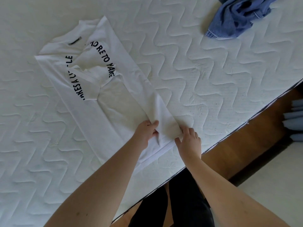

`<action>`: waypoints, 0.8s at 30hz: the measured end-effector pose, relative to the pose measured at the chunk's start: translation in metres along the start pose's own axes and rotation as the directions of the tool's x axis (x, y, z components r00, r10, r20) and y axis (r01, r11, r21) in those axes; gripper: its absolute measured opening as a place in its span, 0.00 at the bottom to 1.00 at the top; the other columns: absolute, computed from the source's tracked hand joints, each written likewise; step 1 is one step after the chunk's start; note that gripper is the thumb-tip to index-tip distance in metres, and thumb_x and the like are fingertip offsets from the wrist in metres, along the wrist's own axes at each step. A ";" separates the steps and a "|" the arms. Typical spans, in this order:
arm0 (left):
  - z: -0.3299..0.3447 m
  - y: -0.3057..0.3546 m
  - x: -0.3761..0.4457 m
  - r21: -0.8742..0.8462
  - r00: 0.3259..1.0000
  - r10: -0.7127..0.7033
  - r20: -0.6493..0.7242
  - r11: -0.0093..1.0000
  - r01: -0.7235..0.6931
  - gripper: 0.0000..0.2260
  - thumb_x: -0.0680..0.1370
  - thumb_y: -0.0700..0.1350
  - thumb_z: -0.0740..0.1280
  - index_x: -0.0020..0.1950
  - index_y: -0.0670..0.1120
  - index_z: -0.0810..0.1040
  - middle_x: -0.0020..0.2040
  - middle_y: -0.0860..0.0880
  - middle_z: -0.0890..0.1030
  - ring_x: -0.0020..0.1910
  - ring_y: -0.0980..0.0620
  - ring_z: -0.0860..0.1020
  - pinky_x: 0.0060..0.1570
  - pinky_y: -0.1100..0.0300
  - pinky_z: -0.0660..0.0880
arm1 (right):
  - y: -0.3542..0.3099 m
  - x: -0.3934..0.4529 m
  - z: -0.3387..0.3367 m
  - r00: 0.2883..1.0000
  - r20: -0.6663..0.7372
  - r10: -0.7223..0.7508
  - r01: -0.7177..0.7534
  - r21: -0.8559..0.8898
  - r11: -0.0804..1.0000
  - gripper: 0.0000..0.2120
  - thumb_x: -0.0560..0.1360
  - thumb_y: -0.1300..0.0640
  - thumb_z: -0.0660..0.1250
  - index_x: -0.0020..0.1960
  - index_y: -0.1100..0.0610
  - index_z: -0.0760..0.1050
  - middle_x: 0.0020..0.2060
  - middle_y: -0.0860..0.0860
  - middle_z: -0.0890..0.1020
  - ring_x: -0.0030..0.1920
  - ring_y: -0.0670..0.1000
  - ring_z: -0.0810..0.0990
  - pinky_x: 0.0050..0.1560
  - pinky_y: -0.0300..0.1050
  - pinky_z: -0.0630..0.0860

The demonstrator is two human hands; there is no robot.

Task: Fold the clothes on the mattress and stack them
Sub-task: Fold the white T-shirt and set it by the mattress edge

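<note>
A white T-shirt (pixel 105 89) with black lettering lies flat on the quilted white mattress (pixel 205 66), its sides folded inward into a long strip. My left hand (pixel 145 132) pinches a fold of the shirt at its hem end. My right hand (pixel 188 141) grips the hem corner next to it, fingers on the cloth. A crumpled blue garment (pixel 236 17) sits at the far right of the mattress, apart from both hands.
The mattress edge (pixel 229 136) runs diagonally from the right side down to the bottom centre. Beyond it are a wooden floor strip (pixel 255 141) and a pale floor (pixel 278 185). My dark-clothed legs (pixel 180 207) stand against the edge.
</note>
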State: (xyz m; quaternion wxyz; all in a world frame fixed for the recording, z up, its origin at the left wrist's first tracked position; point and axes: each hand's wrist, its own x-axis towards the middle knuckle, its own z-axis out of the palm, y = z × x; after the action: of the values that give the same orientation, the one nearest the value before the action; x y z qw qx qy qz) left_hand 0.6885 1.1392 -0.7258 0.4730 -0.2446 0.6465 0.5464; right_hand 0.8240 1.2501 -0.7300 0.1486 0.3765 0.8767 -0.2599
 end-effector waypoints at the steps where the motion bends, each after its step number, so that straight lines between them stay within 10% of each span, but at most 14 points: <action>1: -0.001 -0.004 -0.003 -0.023 1.000 0.006 -0.011 1.000 -0.006 0.09 0.79 0.43 0.68 0.57 0.40 0.76 0.55 0.41 0.82 0.48 0.50 0.83 0.45 0.60 0.81 | 0.000 0.001 -0.001 1.000 0.002 0.002 -0.002 0.012 1.000 0.18 0.77 0.56 0.65 0.66 0.56 0.70 0.57 0.53 0.75 0.57 0.55 0.74 0.57 0.48 0.69; 8: -0.002 -0.020 -0.017 0.017 0.984 0.065 -0.167 0.998 -0.063 0.09 0.81 0.41 0.65 0.59 0.41 0.74 0.56 0.42 0.80 0.53 0.43 0.81 0.35 0.58 0.80 | 0.007 0.002 -0.007 0.985 0.070 0.157 -0.168 0.210 0.963 0.06 0.77 0.64 0.58 0.52 0.55 0.68 0.36 0.52 0.78 0.36 0.57 0.77 0.34 0.52 0.77; 15: 0.004 -0.041 -0.027 0.213 0.990 -0.023 -0.136 0.976 0.052 0.09 0.79 0.44 0.69 0.43 0.41 0.75 0.35 0.42 0.80 0.26 0.55 0.80 0.28 0.61 0.80 | 0.014 0.001 -0.003 0.969 0.082 0.233 -0.247 0.354 0.902 0.04 0.79 0.58 0.58 0.52 0.55 0.70 0.39 0.53 0.82 0.37 0.55 0.79 0.32 0.45 0.73; 24: -0.012 -0.046 -0.029 0.401 0.988 0.137 -0.077 0.911 -0.096 0.15 0.80 0.48 0.67 0.43 0.37 0.80 0.36 0.42 0.82 0.31 0.49 0.80 0.38 0.55 0.81 | 0.024 -0.014 0.004 0.973 -0.025 0.227 -0.208 0.314 0.926 0.10 0.80 0.52 0.61 0.61 0.52 0.70 0.54 0.50 0.77 0.41 0.53 0.76 0.39 0.49 0.74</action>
State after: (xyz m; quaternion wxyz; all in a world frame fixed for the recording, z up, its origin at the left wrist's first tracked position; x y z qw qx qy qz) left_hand 0.7358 1.1089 -0.7226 0.4452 -0.1329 0.7804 0.4184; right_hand 0.8519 1.2536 -0.7348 0.0892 0.4979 0.7820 -0.3642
